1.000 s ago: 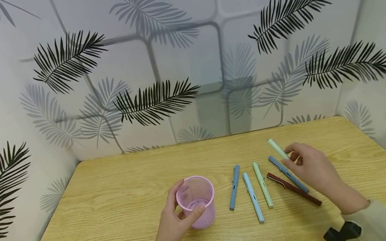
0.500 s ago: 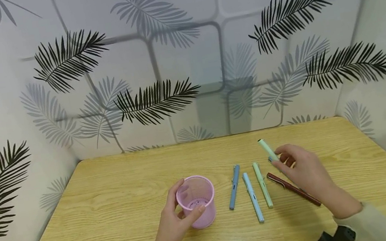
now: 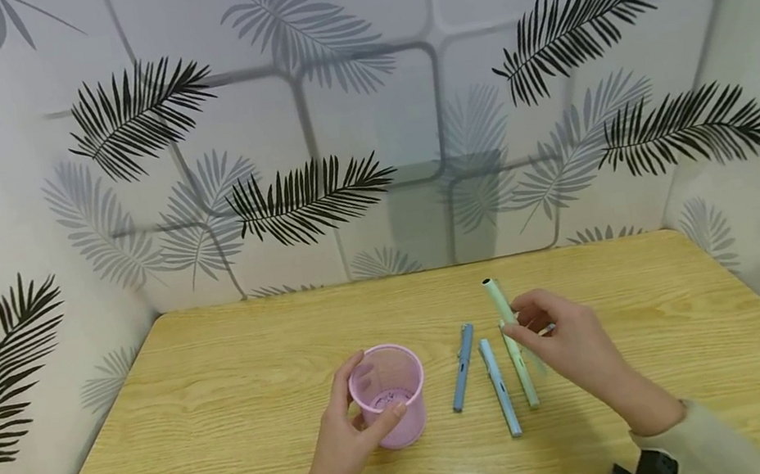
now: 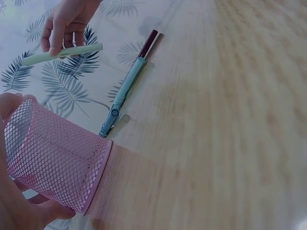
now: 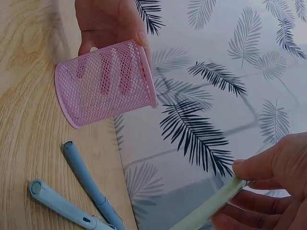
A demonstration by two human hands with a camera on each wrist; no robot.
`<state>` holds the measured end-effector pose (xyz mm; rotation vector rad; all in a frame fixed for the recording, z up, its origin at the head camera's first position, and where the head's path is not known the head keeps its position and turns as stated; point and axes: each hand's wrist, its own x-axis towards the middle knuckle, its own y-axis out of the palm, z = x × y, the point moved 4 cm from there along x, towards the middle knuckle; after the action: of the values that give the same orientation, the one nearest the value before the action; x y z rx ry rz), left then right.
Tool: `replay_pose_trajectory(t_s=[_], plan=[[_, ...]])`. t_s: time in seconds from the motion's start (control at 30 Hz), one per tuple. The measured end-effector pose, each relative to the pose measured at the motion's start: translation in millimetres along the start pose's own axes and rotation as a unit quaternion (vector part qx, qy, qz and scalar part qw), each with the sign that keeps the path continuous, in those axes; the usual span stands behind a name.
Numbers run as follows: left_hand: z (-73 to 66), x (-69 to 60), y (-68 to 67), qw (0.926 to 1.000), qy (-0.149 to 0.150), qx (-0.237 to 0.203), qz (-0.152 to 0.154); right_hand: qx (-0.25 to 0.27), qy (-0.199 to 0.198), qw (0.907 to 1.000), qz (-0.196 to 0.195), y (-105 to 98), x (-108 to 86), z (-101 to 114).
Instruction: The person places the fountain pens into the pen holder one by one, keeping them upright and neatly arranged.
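Observation:
My left hand (image 3: 344,442) curls round a pink mesh cup (image 3: 402,424) that stands upright on the table and looks empty inside. Between thumb and fingers my right hand (image 3: 571,339) pinches a pale green pen (image 3: 498,299), held above the table and tilted. Below it lie a light green pen (image 3: 524,376), a light blue pen (image 3: 501,396) and a darker blue pen (image 3: 462,369), side by side. In the left wrist view a dark red pen (image 4: 150,40) shows past a blue one (image 4: 125,86); my right hand hides most of it in the head view.
The wooden table (image 3: 226,394) reaches back to a wall (image 3: 359,107) with a leaf pattern, and similar panels stand at both sides. A black device (image 3: 641,473) is strapped at the right wrist.
My right hand has moved left with the pale green pen, from over the dark red and blue pens to beside the light green pen. My left hand and the cup have stayed in place.

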<state>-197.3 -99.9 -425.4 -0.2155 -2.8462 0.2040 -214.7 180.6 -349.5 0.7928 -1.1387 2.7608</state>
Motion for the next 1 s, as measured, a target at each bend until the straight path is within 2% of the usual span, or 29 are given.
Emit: replay_pose_trajectory(t_s=[0.07, 0.3, 0.4, 0.57, 0.7, 1.0], plan=[[4.8, 0.8, -0.1, 1.0000, -0.002, 0.000, -0.001, 0.011, -0.008, 0.9999, -0.003, 2, 0.5, 5], [-18.3, -2.6, 1.4, 0.9998, -0.006, -0.017, 0.012, 0.046, -0.032, 0.9982, -0.022, 10, 2.7, 18], [-19.2, -3.5, 1.2, 0.9998, -0.005, -0.015, 0.012, 0.061, -0.044, 0.9966, -0.035, 13, 3.9, 25], [-2.9, -0.7, 0.8, 0.9999, 0.000, -0.012, 0.002, 0.091, -0.061, 0.9919, -0.065, 18, 6.2, 36], [10.7, 2.3, 0.4, 1.0000, -0.001, -0.001, 0.000, 0.129, -0.058, 0.9865, -0.083, 21, 8.2, 44], [13.2, 0.4, 0.8, 1.0000, 0.002, 0.005, 0.007, 0.245, -0.081, 0.9629, -0.080, 33, 11.7, 73]])
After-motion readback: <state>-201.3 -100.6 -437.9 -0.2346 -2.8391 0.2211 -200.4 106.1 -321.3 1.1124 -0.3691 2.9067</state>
